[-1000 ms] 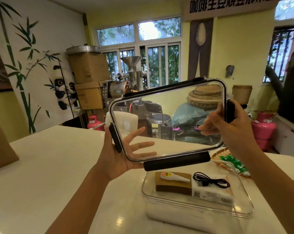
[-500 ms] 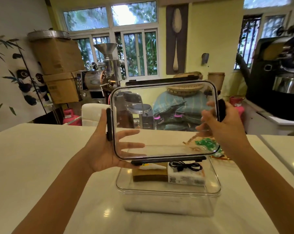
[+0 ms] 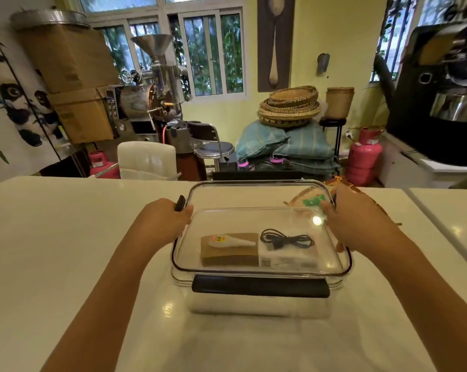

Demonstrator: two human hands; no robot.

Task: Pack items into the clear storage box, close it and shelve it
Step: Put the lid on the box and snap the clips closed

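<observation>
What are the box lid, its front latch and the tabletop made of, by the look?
Lid: clear glossy rigid plastic, probably; contents show through it, with a glare spot. Front latch: black matte plastic or rubber; can't tell which. Tabletop: white polished stone or solid surface, reflecting ceiling lights.

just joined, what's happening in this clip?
A person is fitting the clear lid onto the clear storage box on the white counter. The left hand grips the lid's left edge, the right hand its right edge. Inside lie a brown box, a white box and a black cable. The front latch looks unclipped.
</observation>
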